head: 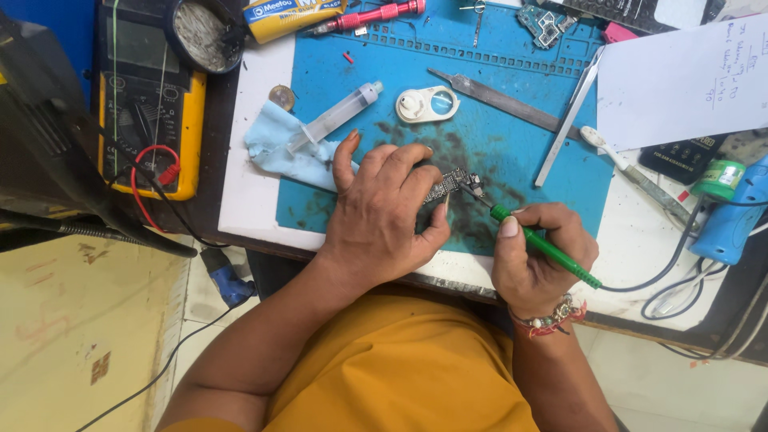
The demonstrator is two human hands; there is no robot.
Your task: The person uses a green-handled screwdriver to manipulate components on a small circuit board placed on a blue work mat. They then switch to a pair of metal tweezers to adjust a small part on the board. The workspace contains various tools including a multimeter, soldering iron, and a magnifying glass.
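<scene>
My left hand (380, 212) lies on the blue work mat (552, 188) and pins a small circuit board (450, 184) under its fingertips and thumb. My right hand (540, 256) grips a green-handled soldering iron (544, 246) like a pen. Its metal tip touches the right end of the board. A dark cable runs from the iron's rear toward the right. The mat around the board is smeared with dark stains.
A syringe (336, 116) on a blue cloth (276, 148), a white loupe (426, 105), a metal file (500, 100), tweezers (570, 116) and a red screwdriver (372, 16) lie on the mat. A yellow multimeter (152, 104) sits left. Paper sheet (680, 80) and blue hot-air tool (732, 216) sit right.
</scene>
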